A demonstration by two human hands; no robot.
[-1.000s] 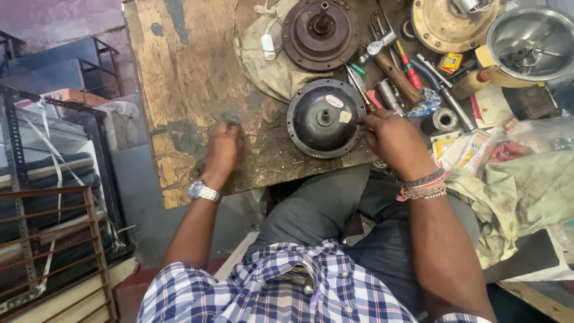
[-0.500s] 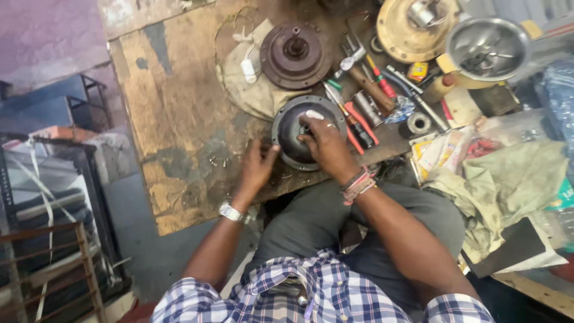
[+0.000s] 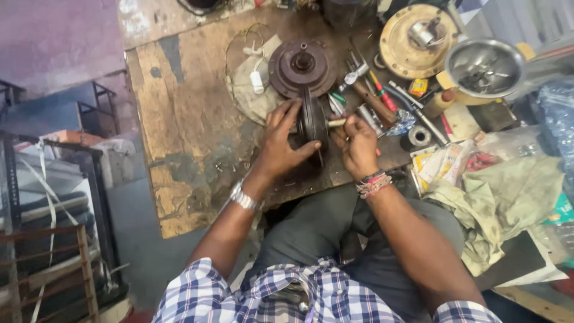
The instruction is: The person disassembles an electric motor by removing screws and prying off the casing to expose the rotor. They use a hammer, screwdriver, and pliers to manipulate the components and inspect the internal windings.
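Note:
A dark round motor housing [image 3: 312, 119] stands tilted up on its edge on the worn wooden board [image 3: 191, 131]. My left hand [image 3: 280, 143] presses against its left face and holds it upright. My right hand [image 3: 357, 143] grips the pale shaft or tool handle [image 3: 336, 122] that sticks out of its right side. A second brown round motor part [image 3: 302, 66] lies flat just behind, on a dirty cloth [image 3: 254, 90].
Screwdrivers and pliers [image 3: 373, 96] lie to the right of the housing. A yellow round cover [image 3: 412, 39], a steel bowl [image 3: 483, 67], a small ring [image 3: 418, 136] and crumpled rags with papers [image 3: 496, 191] fill the right side. Metal racks [image 3: 48, 227] stand at left.
The housing lay flat a second ago; both hands came onto it and turned it up on its edge. The left hand moved right from the bare board.

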